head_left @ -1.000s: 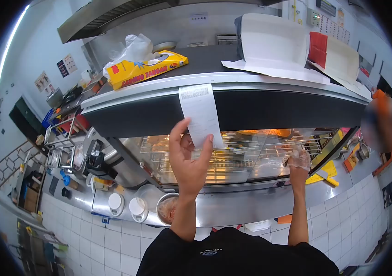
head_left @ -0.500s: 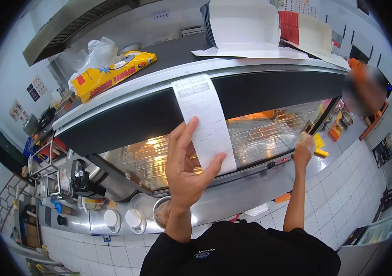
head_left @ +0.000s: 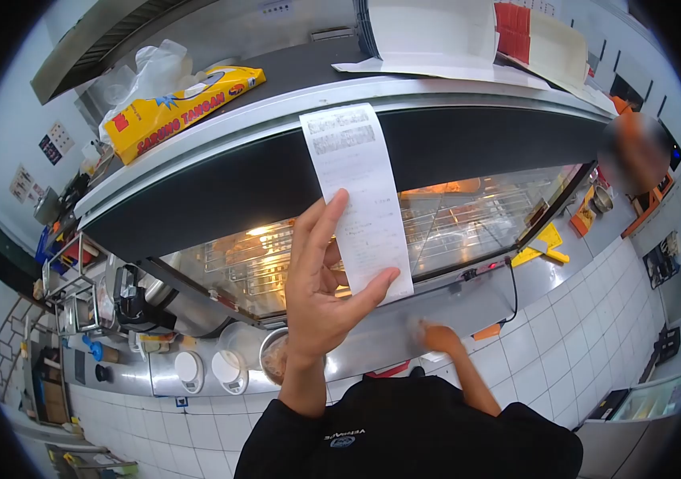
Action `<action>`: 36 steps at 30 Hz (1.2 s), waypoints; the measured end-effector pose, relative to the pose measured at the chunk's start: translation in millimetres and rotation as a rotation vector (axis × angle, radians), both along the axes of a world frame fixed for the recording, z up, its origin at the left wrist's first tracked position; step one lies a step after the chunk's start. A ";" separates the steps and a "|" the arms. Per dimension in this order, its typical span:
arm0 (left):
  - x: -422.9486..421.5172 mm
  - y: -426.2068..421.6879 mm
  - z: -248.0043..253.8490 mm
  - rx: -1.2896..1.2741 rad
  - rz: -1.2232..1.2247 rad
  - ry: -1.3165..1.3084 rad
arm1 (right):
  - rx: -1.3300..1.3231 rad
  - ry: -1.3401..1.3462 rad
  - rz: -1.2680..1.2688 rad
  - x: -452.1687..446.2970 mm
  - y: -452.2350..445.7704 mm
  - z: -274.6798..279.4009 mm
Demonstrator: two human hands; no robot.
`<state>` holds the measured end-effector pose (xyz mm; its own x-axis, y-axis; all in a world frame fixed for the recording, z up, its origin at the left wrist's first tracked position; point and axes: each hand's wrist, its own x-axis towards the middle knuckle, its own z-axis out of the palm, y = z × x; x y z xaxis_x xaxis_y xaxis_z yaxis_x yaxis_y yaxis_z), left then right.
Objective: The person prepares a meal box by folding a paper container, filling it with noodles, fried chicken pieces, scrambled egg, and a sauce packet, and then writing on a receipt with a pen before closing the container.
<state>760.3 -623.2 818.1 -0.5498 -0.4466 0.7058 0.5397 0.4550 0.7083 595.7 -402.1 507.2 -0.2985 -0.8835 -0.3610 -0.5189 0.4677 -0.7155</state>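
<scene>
A long printed paper receipt [head_left: 366, 215] is upright in my left hand [head_left: 320, 275], pinched between thumb and fingers in front of the display warmer. My right hand [head_left: 435, 337] is low over the steel counter [head_left: 364, 351], below the warmer's lower edge. Motion smears its fingers, and something pale and clear, perhaps a plastic glove, shows at their tips. Behind the receipt, the lit glass warmer [head_left: 468, 227] holds wire racks and a tray of orange-brown food [head_left: 444, 188].
On top of the warmer lie a yellow glove box [head_left: 185, 112] with clear plastic and white folded cartons [head_left: 436, 36]. Two white scales [head_left: 229, 371] and a metal bowl [head_left: 274, 358] stand at the left. A yellow scoop-like tool [head_left: 546, 247] lies at the right, near another person [head_left: 636, 156].
My right hand has moved left and down, from beside the yellow tool to the counter before the warmer. My left hand keeps hold of the receipt. The view has tilted slightly down.
</scene>
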 end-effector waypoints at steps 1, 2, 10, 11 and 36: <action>2.6 1.6 -0.1 0.000 -0.005 -0.015 | 0.040 0.106 0.050 0.8 -4.1 -19.9; 6.3 2.9 0.9 -0.004 -0.004 -0.028 | 0.074 0.214 0.106 0.9 -9.4 -28.4; 2.8 5.9 2.8 -0.015 0.000 -0.038 | -0.009 -0.653 -0.169 -16.2 -55.4 32.5; 2.8 6.1 4.4 -0.024 0.002 -0.048 | 0.240 -0.044 0.061 -15.6 -66.8 28.2; -72.1 82.8 -7.8 0.045 -0.074 -0.091 | -0.330 -0.124 -0.477 -36.3 37.9 -3.5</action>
